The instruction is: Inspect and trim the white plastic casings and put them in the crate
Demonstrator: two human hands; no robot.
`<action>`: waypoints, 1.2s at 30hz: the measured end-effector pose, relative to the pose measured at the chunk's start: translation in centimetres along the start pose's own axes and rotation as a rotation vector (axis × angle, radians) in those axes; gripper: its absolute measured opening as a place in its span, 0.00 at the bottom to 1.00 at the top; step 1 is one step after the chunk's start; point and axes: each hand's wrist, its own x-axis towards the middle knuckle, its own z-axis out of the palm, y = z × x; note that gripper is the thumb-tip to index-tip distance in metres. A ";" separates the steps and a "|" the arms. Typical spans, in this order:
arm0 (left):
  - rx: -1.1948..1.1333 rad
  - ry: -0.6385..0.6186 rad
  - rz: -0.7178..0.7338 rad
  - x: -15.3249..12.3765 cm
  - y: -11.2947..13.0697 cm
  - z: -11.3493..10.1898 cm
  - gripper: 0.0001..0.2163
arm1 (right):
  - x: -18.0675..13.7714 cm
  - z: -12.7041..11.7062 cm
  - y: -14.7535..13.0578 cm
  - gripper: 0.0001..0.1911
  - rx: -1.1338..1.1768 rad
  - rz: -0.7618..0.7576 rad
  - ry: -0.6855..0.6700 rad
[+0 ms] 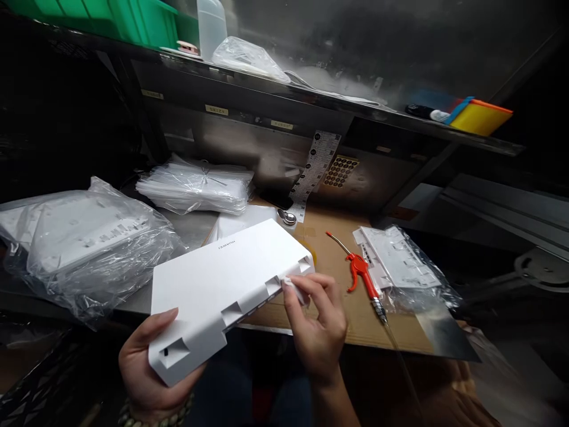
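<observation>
Head camera looks steeply down, close over the workbench point(338, 261).

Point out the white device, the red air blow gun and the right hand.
white device point(222, 279): head view, flat top face.
red air blow gun point(361, 274): head view, red handle.
right hand point(317, 323): head view, back of hand.

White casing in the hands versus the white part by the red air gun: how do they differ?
The white casing is bare; the bagged part lies in clear plastic. The casing is held off the bench by the left hand, with the right hand pinching something small and white at its edge; the bagged part rests untouched on the cardboard. The casing looks larger. Both are white plastic.
</observation>
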 end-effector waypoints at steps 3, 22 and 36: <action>-0.061 -0.097 0.067 0.3 -0.3 -0.4 0.27 | -1.0 -0.4 0.2 0.11 0.101 0.021 -0.094; 0.135 -0.342 -0.210 0.6 -0.8 -4.3 0.36 | -1.3 -3.0 3.7 0.21 0.629 0.987 0.109; 0.279 -0.174 -0.166 1.7 0.0 -5.7 0.35 | -1.4 -3.3 3.4 0.20 0.648 0.942 0.048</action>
